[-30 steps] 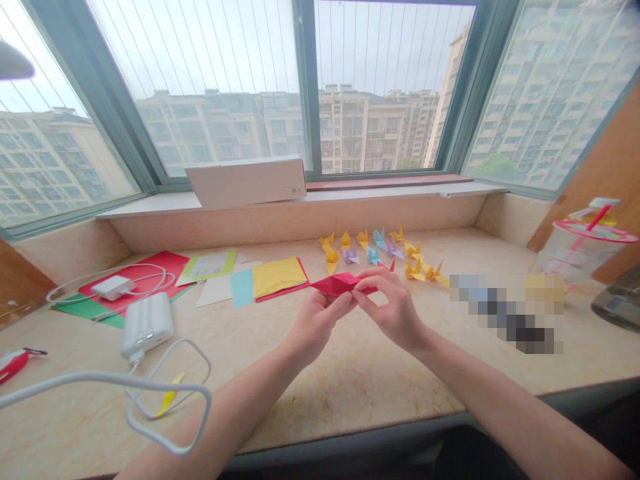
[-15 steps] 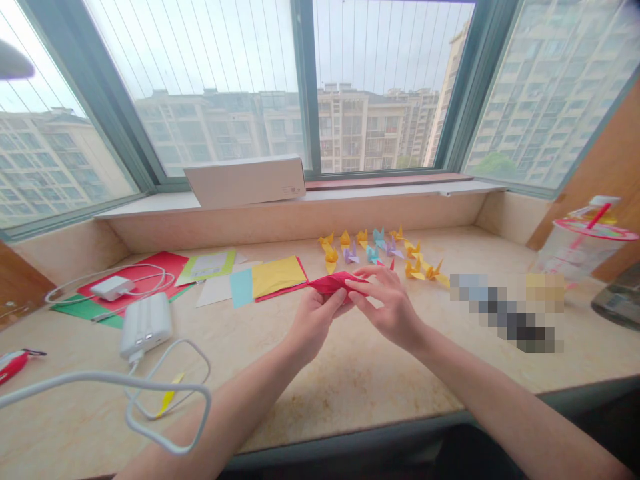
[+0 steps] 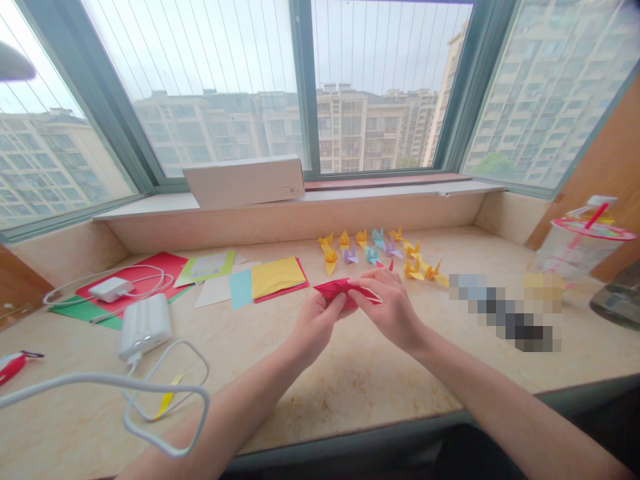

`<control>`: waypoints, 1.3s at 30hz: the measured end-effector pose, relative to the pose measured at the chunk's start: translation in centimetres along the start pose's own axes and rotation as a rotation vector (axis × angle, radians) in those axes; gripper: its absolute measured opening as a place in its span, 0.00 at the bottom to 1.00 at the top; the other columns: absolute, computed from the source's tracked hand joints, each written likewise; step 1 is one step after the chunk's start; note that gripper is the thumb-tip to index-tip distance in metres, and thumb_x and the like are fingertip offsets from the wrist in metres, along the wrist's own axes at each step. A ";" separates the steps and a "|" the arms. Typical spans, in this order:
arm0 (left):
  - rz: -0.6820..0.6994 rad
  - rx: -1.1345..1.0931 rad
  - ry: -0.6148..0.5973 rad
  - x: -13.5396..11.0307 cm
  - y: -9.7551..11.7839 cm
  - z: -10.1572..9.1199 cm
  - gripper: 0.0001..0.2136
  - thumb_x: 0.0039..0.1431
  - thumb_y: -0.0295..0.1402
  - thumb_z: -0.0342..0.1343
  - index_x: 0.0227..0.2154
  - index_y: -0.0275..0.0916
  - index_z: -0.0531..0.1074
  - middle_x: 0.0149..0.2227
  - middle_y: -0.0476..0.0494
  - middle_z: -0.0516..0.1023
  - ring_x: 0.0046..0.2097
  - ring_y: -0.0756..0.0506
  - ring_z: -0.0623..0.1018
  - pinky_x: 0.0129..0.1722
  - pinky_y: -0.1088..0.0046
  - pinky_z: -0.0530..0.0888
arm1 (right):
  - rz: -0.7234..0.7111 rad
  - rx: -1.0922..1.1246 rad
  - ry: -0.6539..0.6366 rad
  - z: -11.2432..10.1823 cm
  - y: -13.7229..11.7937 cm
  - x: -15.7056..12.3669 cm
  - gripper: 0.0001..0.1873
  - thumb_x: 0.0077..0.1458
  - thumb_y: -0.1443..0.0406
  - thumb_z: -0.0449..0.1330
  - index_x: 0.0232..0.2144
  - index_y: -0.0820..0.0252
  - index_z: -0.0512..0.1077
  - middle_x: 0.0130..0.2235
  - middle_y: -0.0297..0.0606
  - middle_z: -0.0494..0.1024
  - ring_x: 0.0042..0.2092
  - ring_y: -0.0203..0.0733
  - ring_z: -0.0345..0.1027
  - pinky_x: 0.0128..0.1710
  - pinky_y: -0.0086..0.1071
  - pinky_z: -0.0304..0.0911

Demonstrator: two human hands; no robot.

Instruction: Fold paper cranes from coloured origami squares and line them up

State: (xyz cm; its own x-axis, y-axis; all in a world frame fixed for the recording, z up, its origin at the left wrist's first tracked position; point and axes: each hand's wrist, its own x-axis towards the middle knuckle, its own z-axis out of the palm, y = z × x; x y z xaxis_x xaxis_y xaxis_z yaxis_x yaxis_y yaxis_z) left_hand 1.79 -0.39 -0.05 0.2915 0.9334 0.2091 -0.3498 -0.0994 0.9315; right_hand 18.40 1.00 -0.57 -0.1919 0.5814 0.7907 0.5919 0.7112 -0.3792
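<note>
A red piece of folded origami paper (image 3: 332, 288) is held above the counter between both hands. My left hand (image 3: 320, 313) pinches its left part, thumb on the near side. My right hand (image 3: 387, 303) grips the right part with thumb and fingers, and a pale edge of the paper shows by the thumb. Just beyond the hands stand several folded paper cranes, among them a yellow crane (image 3: 330, 260), a blue crane (image 3: 372, 254) and a purple crane (image 3: 349, 253). A red crane (image 3: 385, 265) is partly hidden behind my right hand.
Left of the hands lies a stack of yellow and red paper (image 3: 277, 278), beside a light-blue sheet (image 3: 241, 289). A white power bank (image 3: 145, 325) with looping cables sits at left. At right are a plastic cup with a straw (image 3: 570, 250) and a blurred-out patch (image 3: 500, 310).
My right thumb and fingers have closed onto the paper's right part, where they were more spread before. The paper has turned a little, and a pale edge now shows.
</note>
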 end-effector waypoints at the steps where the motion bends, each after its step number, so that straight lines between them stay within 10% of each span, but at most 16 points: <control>1: 0.000 -0.002 0.005 0.0 0.0 0.0 0.12 0.59 0.35 0.63 0.44 0.35 0.79 0.46 0.38 0.83 0.49 0.39 0.81 0.56 0.59 0.73 | 0.003 -0.002 0.001 0.0 0.0 0.0 0.08 0.60 0.65 0.63 0.42 0.52 0.79 0.39 0.38 0.80 0.43 0.48 0.71 0.47 0.46 0.62; 28: -0.089 -0.217 0.068 0.0 -0.4 0.1 0.18 0.62 0.46 0.59 0.42 0.33 0.78 0.41 0.36 0.84 0.48 0.39 0.81 0.54 0.56 0.73 | -0.076 0.075 -0.045 -0.1 -0.4 -0.1 0.07 0.57 0.70 0.63 0.37 0.54 0.76 0.39 0.35 0.82 0.42 0.45 0.74 0.48 0.42 0.59; 39: -0.047 -0.150 0.015 -0.1 -0.5 0.1 0.12 0.56 0.33 0.64 0.43 0.38 0.78 0.47 0.41 0.82 0.52 0.40 0.78 0.59 0.58 0.69 | -0.007 0.064 -0.039 0.3 0.1 -0.3 0.06 0.57 0.70 0.64 0.37 0.54 0.75 0.38 0.35 0.81 0.42 0.47 0.73 0.47 0.43 0.60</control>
State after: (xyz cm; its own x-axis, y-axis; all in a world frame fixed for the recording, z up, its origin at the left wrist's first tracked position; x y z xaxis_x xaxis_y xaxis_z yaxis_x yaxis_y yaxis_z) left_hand 2.06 -0.45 -0.45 0.2977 0.9411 0.1604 -0.4656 -0.0036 0.8850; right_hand 18.22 1.03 -0.99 -0.2269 0.5906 0.7744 0.5396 0.7382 -0.4049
